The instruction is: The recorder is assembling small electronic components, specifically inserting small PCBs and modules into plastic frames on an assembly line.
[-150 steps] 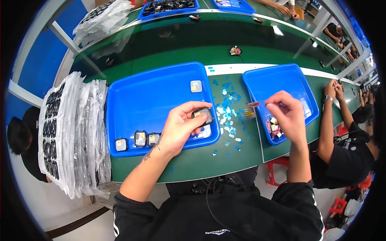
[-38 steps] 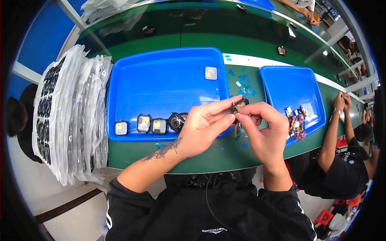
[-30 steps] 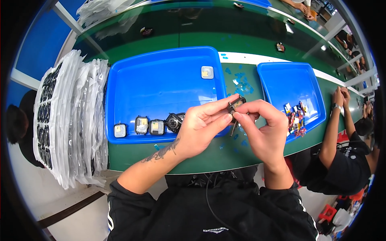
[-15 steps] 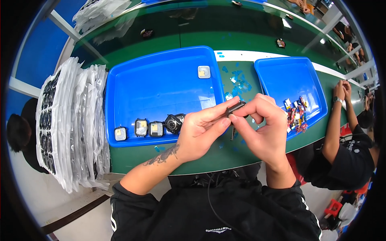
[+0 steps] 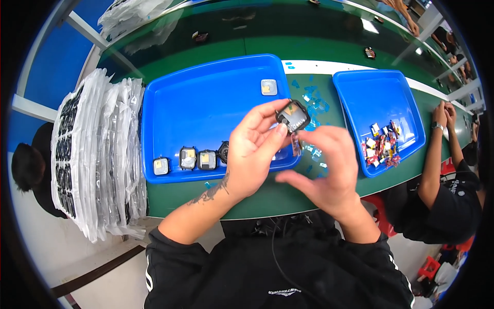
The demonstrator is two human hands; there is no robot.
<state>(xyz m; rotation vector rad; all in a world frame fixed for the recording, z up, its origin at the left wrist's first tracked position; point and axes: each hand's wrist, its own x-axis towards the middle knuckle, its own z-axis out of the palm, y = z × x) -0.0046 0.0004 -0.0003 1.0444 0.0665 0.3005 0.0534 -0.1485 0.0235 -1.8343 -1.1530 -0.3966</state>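
Between the finger and thumb of my left hand (image 5: pixel 252 147) is a black smartwatch case (image 5: pixel 293 117), tilted so its square face with a pale grey panel and a yellowish patch shows. My right hand (image 5: pixel 332 172) is just to the right of it, slightly blurred, with thumb and fingers spread. A small reddish strip (image 5: pixel 296 146) shows below the case, near my right fingertips; whether a finger touches it I cannot tell. Behind my left hand, several similar cases (image 5: pixel 207 159) lie along the near side of the large blue tray (image 5: pixel 206 105).
A pale square part (image 5: pixel 268 87) sits at the tray's far right. The smaller blue tray (image 5: pixel 368 92) holds a heap of small red and silver pieces (image 5: pixel 381 147). Blue film scraps (image 5: pixel 316 105) litter the green table between trays. Plastic-wrapped stacks (image 5: pixel 103 154) stand left; a co-worker's arms (image 5: pixel 437 139) are right.
The smartwatch case has turned from edge-on to face up in my left hand. My right hand has come off it, moved down a little and spread its fingers. The view has shifted slightly.
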